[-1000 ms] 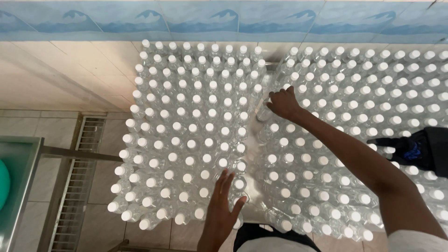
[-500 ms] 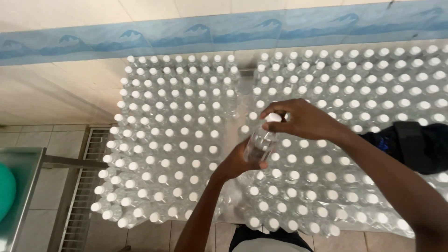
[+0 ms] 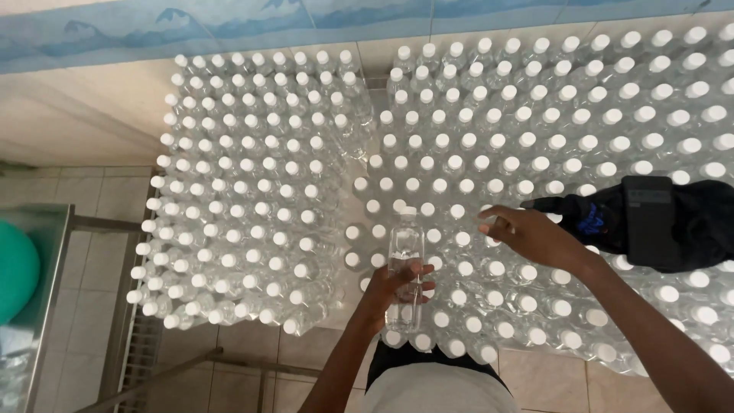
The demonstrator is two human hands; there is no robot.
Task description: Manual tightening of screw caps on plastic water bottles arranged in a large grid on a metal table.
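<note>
Left hand grasped a clear white-capped plastic bottle; right hand hovered loosely released above packed bottles.

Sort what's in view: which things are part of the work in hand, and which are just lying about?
In the work:
- clear bottle, held up by the left hand
- right hand, open over the capped bottles

Lying about:
- dark cloth bundle on the bottles
- green round object
- metal frame
</note>
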